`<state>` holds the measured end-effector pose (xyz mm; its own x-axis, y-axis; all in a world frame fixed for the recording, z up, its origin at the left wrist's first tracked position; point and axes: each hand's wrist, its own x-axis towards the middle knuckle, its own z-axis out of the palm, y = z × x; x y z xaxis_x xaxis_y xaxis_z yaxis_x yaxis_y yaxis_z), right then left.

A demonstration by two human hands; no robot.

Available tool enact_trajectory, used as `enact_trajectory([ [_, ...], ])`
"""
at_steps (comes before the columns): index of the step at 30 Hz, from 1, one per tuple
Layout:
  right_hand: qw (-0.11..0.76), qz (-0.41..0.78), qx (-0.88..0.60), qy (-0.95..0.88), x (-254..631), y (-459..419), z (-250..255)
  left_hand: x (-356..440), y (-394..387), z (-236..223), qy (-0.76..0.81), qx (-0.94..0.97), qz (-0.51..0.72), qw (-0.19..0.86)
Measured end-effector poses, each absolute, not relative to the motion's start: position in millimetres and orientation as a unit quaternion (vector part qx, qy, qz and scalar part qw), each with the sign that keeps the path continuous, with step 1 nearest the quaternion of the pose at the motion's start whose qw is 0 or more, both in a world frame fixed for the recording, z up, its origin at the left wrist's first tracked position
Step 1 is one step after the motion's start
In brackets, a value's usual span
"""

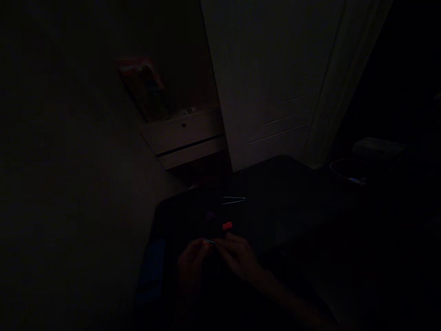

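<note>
In dim light, my left hand [193,257] is closed in a pinch, with a small thin pale-blue piece [210,242] at its fingertips. My right hand [241,258] comes in from the right, its fingers pinched together at the other end of that piece. What kind of thing it is cannot be made out. Just beyond my right fingers lies a small bright red piece [227,225]. A faint purplish lump [210,215] sits farther off on the dark table [268,197]. Past it rests a thin V-shaped metal tool [234,200], which looks like tweezers.
A flat bluish object [151,269] lies at the table's left edge. To the right are a pale cable [339,162] and a box-like shape [377,147]. Behind the table stand a white door [275,82] and a drawer unit [189,133], with a colourful picture or package [141,85] above.
</note>
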<state>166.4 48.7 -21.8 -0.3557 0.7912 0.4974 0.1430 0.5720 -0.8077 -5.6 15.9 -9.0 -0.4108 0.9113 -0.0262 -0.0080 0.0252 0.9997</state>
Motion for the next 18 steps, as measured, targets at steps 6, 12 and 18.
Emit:
enact_trajectory([
  [6,0.462,0.348,-0.299,-0.759,168.1,49.7,-25.2,-6.2,17.0,-12.1,0.608,0.356,0.596,0.385],
  [12,0.422,0.324,-0.296,-0.794,170.0,50.7,-28.7,-9.7,17.8,-18.8,0.614,0.338,0.596,0.392],
  [18,0.386,0.281,-0.291,-0.829,173.3,51.6,-27.9,-4.4,16.7,-7.9,0.616,0.333,0.593,0.397],
])
